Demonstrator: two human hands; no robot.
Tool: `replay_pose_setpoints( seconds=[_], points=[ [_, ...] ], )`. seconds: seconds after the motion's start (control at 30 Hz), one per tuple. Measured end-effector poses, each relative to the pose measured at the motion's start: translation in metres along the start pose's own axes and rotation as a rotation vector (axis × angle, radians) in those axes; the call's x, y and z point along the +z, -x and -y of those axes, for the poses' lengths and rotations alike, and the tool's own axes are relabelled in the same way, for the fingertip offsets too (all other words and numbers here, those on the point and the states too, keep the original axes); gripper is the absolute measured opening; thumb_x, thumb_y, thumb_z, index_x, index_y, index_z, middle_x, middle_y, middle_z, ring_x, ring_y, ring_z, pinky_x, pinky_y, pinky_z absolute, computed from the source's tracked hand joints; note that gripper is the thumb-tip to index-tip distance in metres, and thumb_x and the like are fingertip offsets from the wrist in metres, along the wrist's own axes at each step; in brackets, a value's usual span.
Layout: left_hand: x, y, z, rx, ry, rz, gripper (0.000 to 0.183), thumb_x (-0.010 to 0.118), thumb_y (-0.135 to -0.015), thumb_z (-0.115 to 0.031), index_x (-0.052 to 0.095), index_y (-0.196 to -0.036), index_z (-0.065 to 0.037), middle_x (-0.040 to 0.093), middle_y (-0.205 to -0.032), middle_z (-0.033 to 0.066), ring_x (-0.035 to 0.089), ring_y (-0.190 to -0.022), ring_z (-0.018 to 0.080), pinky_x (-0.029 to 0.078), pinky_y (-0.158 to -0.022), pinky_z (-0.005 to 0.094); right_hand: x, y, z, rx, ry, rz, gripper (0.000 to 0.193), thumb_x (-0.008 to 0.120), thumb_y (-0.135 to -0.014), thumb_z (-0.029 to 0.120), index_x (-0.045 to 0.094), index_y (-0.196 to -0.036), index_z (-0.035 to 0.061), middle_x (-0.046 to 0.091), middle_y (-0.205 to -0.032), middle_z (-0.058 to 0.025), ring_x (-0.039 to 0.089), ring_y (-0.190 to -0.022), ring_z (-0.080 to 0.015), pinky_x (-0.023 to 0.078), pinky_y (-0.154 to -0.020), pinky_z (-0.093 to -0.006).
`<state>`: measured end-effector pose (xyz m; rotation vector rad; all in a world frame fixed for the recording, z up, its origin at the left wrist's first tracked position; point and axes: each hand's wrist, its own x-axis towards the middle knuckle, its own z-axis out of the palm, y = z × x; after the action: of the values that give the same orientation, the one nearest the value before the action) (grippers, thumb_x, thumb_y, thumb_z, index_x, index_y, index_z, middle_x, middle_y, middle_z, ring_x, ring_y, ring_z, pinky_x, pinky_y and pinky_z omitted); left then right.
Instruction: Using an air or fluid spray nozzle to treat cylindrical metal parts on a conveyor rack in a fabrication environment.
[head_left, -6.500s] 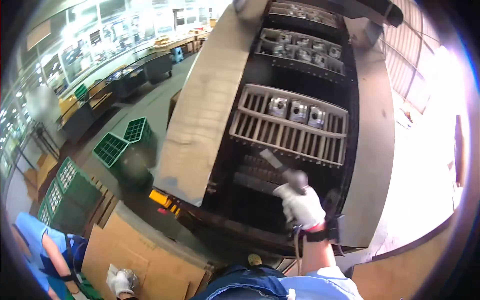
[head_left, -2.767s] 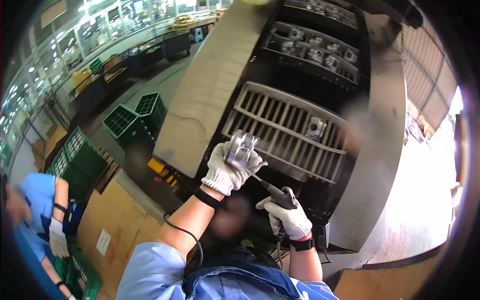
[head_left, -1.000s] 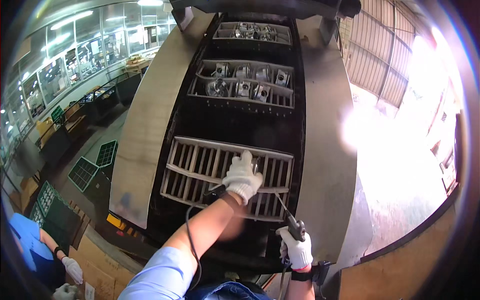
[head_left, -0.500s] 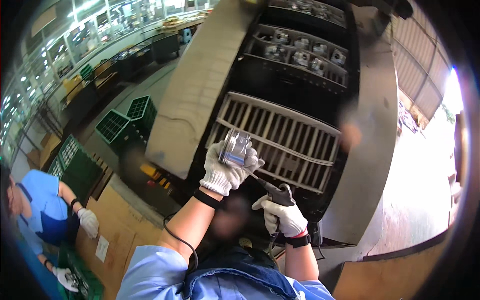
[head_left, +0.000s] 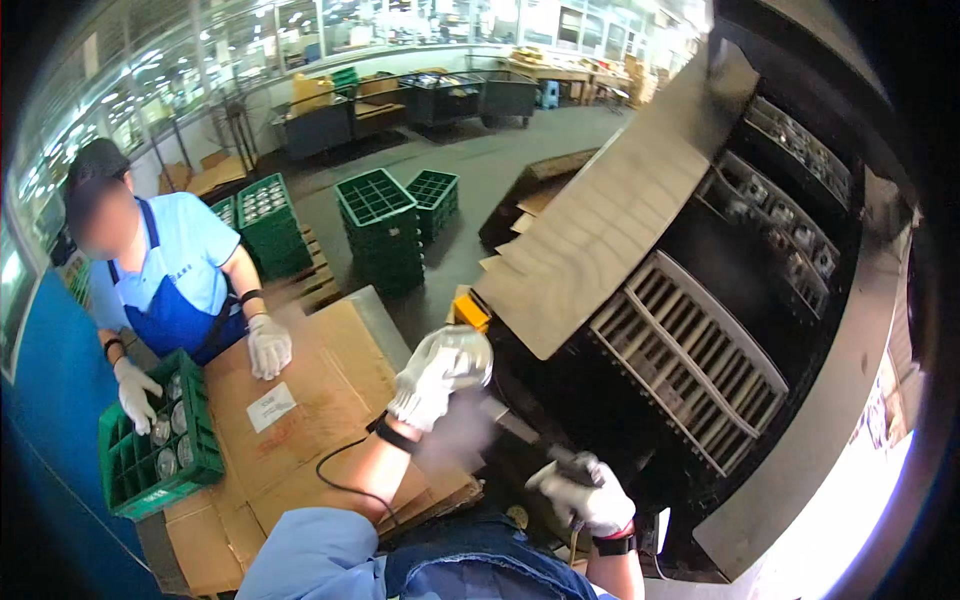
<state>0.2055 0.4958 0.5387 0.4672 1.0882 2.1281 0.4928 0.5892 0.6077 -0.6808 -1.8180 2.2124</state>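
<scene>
My left hand, in a white knit glove, is closed around a shiny metal piston, blurred by motion. It is raised beside the cardboard's right edge, left of the slatted tray. Lower and to the right, my gloved right hand grips a dark air blow gun. Its long nozzle points up and left toward the piston without touching it. A hose hangs below this hand. Slats show along the near tray, while the trays farther up the dark machine hold several metal parts.
At left, a co-worker's gloved hand reaches into a green crate of round metal parts; the other rests on a cardboard-covered table. Green crates stand stacked on the floor beyond. A metal side panel flanks the machine.
My view has swung left. My left hand has carried the piston from over the slatted tray to beside the cardboard. The blow gun stays in my right hand, its nozzle now apart from the piston.
</scene>
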Motion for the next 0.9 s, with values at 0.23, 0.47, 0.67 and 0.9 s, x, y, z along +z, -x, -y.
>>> replay_pose_setpoints(
  seconds=[0.23, 0.47, 0.67, 0.9],
  points=[
    [-0.144, 0.084, -0.026, 0.079, -0.617, -0.390, 0.056, 0.056, -0.082, -0.001, 0.047, -0.137, 0.005, 0.064, -0.122, 0.0154, 0.064, -0.112, 0.0232, 0.054, -0.096, 0.0322, 0.054, -0.045, -0.041, 0.049, 0.404, 0.313, 0.025, 0.070, -0.094, 0.031, 0.071, -0.104, 0.0089, 0.056, -0.063, 0.0036, 0.052, -0.053, -0.0064, 0.041, -0.049, -0.0258],
    [-0.174, 0.158, -0.064, -0.055, -1.727, -0.633, 0.029, 0.057, -0.089, -0.030, 0.064, -0.100, -0.004, 0.067, -0.106, 0.0183, 0.059, -0.100, 0.0404, 0.044, -0.095, 0.0525, 0.117, -0.096, -0.044, -0.112, 0.924, 0.456, 0.036, 0.063, -0.094, 0.040, 0.068, -0.108, 0.0074, 0.070, -0.087, -0.0170, 0.068, -0.080, -0.0354, 0.052, -0.071, -0.0400],
    [-0.207, 0.149, -0.038, 0.034, -1.611, -0.839, 0.029, 0.058, -0.089, -0.031, 0.065, -0.097, -0.004, 0.067, -0.108, 0.0218, 0.057, -0.104, 0.0429, 0.042, -0.095, 0.0519, 0.126, -0.100, -0.044, 0.002, 0.846, 0.602, 0.036, 0.058, -0.095, 0.040, 0.068, -0.106, 0.0077, 0.070, -0.090, -0.0187, 0.068, -0.087, -0.0379, 0.051, -0.078, -0.0444],
    [-0.144, 0.121, -0.065, 0.599, -1.537, -0.741, 0.029, 0.066, -0.075, -0.005, 0.063, -0.103, 0.001, 0.063, -0.110, 0.0193, 0.059, -0.109, 0.0334, 0.047, -0.098, 0.0442, 0.040, -0.067, -0.017, 0.187, 0.795, 0.409, 0.037, 0.057, -0.095, 0.041, 0.067, -0.109, 0.0083, 0.070, -0.086, -0.0160, 0.069, -0.078, -0.0318, 0.053, -0.071, -0.0430]
  ],
)
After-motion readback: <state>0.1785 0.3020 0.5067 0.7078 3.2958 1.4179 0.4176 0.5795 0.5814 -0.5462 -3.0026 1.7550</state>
